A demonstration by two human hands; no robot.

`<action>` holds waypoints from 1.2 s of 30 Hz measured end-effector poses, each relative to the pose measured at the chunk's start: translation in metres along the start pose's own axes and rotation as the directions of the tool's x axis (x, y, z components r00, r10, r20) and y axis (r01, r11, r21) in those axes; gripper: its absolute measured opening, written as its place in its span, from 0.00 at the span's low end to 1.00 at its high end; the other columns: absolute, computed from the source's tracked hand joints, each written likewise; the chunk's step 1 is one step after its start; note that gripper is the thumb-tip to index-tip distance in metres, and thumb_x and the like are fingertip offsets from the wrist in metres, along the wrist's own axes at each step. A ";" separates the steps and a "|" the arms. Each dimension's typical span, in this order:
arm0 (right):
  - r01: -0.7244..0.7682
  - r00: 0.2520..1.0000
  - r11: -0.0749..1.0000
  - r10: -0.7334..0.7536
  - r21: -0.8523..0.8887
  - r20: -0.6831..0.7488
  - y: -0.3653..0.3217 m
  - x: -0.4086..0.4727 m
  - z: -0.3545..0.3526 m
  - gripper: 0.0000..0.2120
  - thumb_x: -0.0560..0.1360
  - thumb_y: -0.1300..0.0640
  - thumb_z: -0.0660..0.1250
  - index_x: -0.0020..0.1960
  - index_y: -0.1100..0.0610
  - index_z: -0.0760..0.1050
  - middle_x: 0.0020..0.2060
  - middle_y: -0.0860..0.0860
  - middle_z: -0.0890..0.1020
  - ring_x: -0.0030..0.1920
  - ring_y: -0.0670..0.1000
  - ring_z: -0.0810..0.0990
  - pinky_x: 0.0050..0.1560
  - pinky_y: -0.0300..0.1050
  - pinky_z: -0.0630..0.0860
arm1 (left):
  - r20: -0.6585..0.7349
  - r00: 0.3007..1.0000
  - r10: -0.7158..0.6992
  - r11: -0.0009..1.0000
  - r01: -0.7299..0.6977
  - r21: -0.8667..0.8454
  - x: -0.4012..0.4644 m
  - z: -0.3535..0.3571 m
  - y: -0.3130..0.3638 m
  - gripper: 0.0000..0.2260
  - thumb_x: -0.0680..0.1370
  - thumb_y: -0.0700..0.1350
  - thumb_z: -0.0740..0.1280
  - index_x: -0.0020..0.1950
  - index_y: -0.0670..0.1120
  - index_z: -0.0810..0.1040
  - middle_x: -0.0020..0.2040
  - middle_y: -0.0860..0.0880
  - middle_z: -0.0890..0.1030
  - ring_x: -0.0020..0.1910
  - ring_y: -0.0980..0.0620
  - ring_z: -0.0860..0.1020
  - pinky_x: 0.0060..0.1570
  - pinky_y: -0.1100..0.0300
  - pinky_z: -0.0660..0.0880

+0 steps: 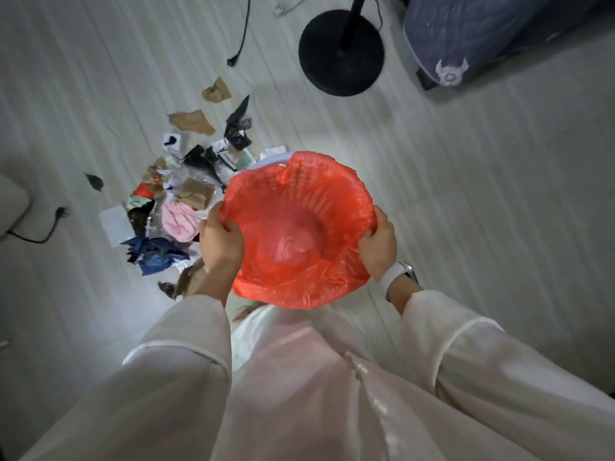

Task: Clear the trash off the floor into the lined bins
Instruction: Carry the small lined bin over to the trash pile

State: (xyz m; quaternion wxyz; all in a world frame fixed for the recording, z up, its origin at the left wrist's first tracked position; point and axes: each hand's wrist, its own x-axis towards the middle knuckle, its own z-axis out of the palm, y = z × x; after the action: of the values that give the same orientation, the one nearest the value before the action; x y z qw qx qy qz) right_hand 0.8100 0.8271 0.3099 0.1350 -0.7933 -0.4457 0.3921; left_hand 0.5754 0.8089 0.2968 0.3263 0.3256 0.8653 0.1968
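Both hands on bin rim, left grip and right grip closed on red liner | risk: loose liner slips off | trash centre-left all still on floor

A home bedroom: bed corner (dark cover), fan stand, plank floor.
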 end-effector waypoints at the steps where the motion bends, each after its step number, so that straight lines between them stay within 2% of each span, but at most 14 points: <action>1: 0.003 1.000 1.000 -0.003 0.010 0.002 0.001 0.010 -0.009 0.24 0.75 0.67 0.53 0.70 0.56 0.63 0.60 0.62 0.72 0.59 0.61 0.73 0.55 0.42 0.67 | -0.004 1.000 0.009 1.000 -0.009 -0.002 0.002 0.008 0.011 0.19 0.78 0.40 0.56 0.69 0.47 0.68 0.60 0.38 0.75 0.56 0.38 0.75 0.55 0.49 0.71; 4: -0.005 1.000 1.000 0.004 0.026 0.021 0.000 0.037 -0.024 0.24 0.76 0.66 0.53 0.71 0.56 0.62 0.60 0.61 0.72 0.60 0.60 0.73 0.57 0.44 0.68 | -0.012 1.000 0.008 1.000 -0.008 -0.008 0.009 0.026 0.037 0.19 0.78 0.39 0.56 0.70 0.47 0.67 0.62 0.40 0.75 0.57 0.40 0.75 0.54 0.51 0.71; 9: 0.048 0.997 0.998 -0.046 -0.027 0.067 -0.023 0.089 -0.039 0.24 0.76 0.65 0.54 0.71 0.56 0.62 0.61 0.60 0.72 0.61 0.60 0.73 0.61 0.48 0.69 | -0.039 0.997 -0.072 0.996 0.071 -0.048 0.028 0.045 0.064 0.20 0.79 0.39 0.56 0.70 0.47 0.66 0.63 0.41 0.74 0.57 0.41 0.75 0.49 0.57 0.69; 12: 0.109 0.987 0.991 -0.099 -0.074 0.129 -0.056 0.125 -0.047 0.24 0.76 0.65 0.54 0.71 0.55 0.62 0.62 0.60 0.71 0.61 0.60 0.72 0.60 0.47 0.68 | -0.081 0.984 -0.159 0.984 0.151 -0.096 0.046 0.053 0.082 0.19 0.79 0.39 0.56 0.70 0.48 0.66 0.61 0.40 0.75 0.54 0.39 0.76 0.50 0.53 0.72; 15: 0.202 0.967 0.971 -0.177 -0.130 0.182 -0.100 0.168 -0.045 0.24 0.74 0.65 0.54 0.69 0.53 0.66 0.58 0.59 0.74 0.58 0.59 0.75 0.59 0.48 0.71 | -0.110 0.956 -0.271 0.951 0.247 -0.188 0.068 0.062 0.102 0.20 0.78 0.40 0.56 0.70 0.50 0.66 0.58 0.39 0.76 0.49 0.38 0.78 0.49 0.49 0.75; 18: 0.325 0.920 0.927 -0.265 -0.185 0.287 -0.140 0.215 -0.032 0.25 0.68 0.60 0.52 0.64 0.49 0.69 0.51 0.56 0.78 0.50 0.58 0.78 0.53 0.55 0.77 | -0.137 0.910 -0.391 0.895 0.342 -0.286 0.092 0.065 0.117 0.22 0.77 0.39 0.56 0.70 0.52 0.66 0.56 0.38 0.77 0.48 0.37 0.78 0.50 0.45 0.76; 20: 0.389 0.889 0.893 -0.300 -0.224 0.347 -0.164 0.240 -0.026 0.25 0.69 0.61 0.53 0.64 0.49 0.69 0.50 0.55 0.78 0.50 0.57 0.79 0.52 0.52 0.77 | -0.150 0.881 -0.449 0.857 0.377 -0.352 0.102 0.066 0.127 0.22 0.76 0.38 0.56 0.70 0.50 0.66 0.57 0.38 0.77 0.52 0.37 0.77 0.52 0.47 0.75; 24: 0.562 0.784 0.791 -0.415 -0.243 0.462 -0.220 0.275 -0.014 0.26 0.71 0.68 0.53 0.65 0.52 0.69 0.52 0.57 0.78 0.53 0.58 0.77 0.52 0.45 0.73 | -0.228 0.796 -0.561 0.788 0.429 -0.442 0.113 0.067 0.143 0.21 0.76 0.35 0.57 0.69 0.45 0.67 0.63 0.40 0.74 0.60 0.40 0.74 0.58 0.50 0.71; 27: 0.644 0.708 0.713 -0.418 -0.278 0.569 -0.252 0.288 -0.001 0.26 0.73 0.69 0.54 0.68 0.54 0.67 0.57 0.60 0.75 0.57 0.59 0.74 0.53 0.42 0.68 | -0.280 0.705 -0.652 0.721 0.461 -0.517 0.113 0.067 0.151 0.21 0.76 0.34 0.57 0.69 0.43 0.67 0.62 0.39 0.75 0.61 0.41 0.72 0.58 0.55 0.68; 29: 0.728 0.628 0.623 -0.440 -0.286 0.641 -0.265 0.295 0.011 0.25 0.74 0.68 0.55 0.69 0.54 0.66 0.57 0.59 0.74 0.57 0.60 0.74 0.51 0.41 0.67 | -0.278 0.632 -0.723 0.652 0.492 -0.577 0.110 0.073 0.153 0.21 0.77 0.34 0.57 0.70 0.43 0.67 0.63 0.39 0.73 0.62 0.41 0.71 0.59 0.55 0.67; 34: 0.893 0.401 0.367 -0.383 -0.261 0.832 -0.280 0.319 0.047 0.27 0.77 0.64 0.54 0.73 0.48 0.58 0.60 0.57 0.71 0.53 0.61 0.76 0.51 0.49 0.71 | -0.292 0.447 -0.846 0.519 0.562 -0.644 0.094 0.112 0.154 0.23 0.75 0.36 0.57 0.70 0.46 0.66 0.61 0.37 0.73 0.60 0.38 0.71 0.59 0.50 0.68; 36: 0.946 0.277 0.268 -0.362 -0.185 0.890 -0.279 0.327 0.058 0.26 0.77 0.63 0.54 0.74 0.48 0.57 0.59 0.58 0.70 0.52 0.62 0.76 0.52 0.52 0.72 | -0.309 0.358 -0.881 0.469 0.569 -0.675 0.086 0.134 0.162 0.23 0.76 0.35 0.56 0.71 0.46 0.65 0.59 0.37 0.73 0.59 0.38 0.71 0.58 0.51 0.68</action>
State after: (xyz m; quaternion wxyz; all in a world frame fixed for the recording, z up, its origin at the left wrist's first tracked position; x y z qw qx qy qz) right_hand 0.6959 1.2429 0.2654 -0.1968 -0.2507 -0.8845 0.3406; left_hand 0.6893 1.0001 0.2539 0.1370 -0.2819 0.8953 0.3166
